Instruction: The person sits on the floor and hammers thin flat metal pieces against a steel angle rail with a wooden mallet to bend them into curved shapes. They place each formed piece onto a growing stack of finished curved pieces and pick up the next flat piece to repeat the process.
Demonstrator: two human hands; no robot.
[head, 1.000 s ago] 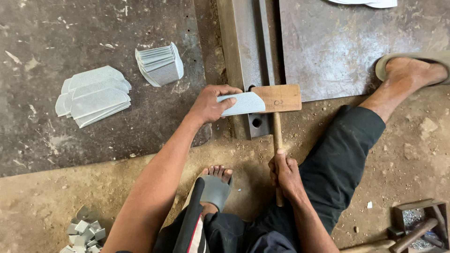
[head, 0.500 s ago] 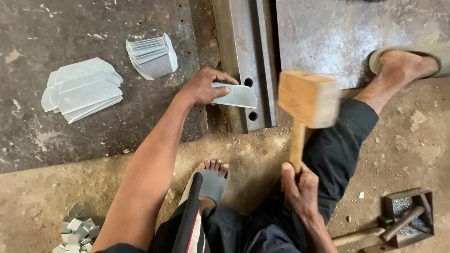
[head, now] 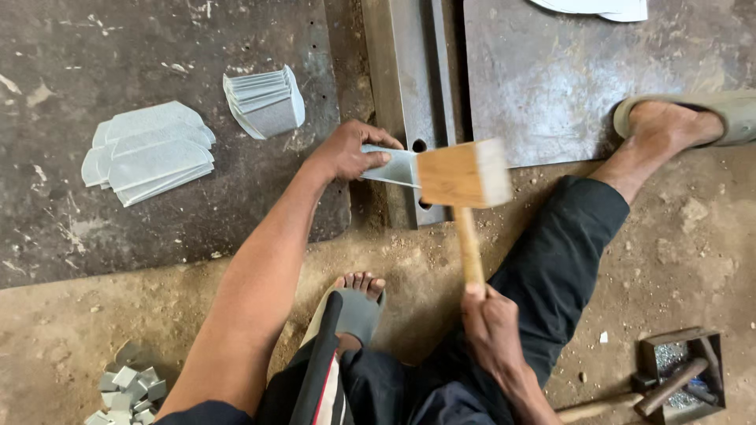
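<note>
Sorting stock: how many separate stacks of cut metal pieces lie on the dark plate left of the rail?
2: a fanned flat stack at far left, and a bundle on edge nearer the rail. More may lie outside view.

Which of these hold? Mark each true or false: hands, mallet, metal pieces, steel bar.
1. The right hand grips a wooden mallet. True.
2. The left hand holds a metal piece on the steel bar. True.
3. The mallet head is steel. False: it is wood.
4. Cut pieces are stacked to the right of the bar. False: they lie to its left.
5. Both feet are bare. False: both wear sandals.
</note>
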